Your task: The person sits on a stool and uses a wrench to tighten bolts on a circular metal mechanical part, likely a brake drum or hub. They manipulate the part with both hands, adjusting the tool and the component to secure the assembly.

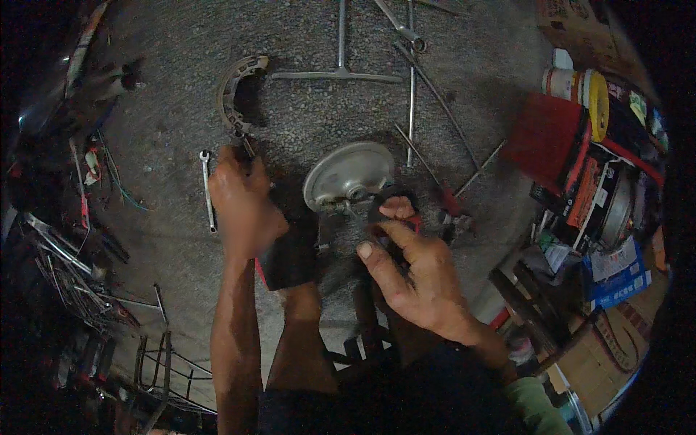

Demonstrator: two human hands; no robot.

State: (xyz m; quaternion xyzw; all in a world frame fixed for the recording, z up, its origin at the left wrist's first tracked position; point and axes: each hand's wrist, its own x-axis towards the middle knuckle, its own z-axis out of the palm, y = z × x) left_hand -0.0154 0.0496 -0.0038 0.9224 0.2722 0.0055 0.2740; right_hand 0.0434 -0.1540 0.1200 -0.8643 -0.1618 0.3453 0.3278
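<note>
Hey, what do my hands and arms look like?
Your left hand and right hand are ungloved. The left forearm is uncovered to the picture's edge; beyond the bare right forearm is light green cloth, probably a sleeve.

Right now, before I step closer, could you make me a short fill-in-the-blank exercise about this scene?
1. The curved shoe is nearer the left hand than the ____ hand.
2. The wrench lies to the ____ of the left hand.
3. The metal tool at the top has the shape of an upside-down letter ____.
4. The white tub at the right has a ____ lid.

Missing words: right; left; T; yellow.
</note>
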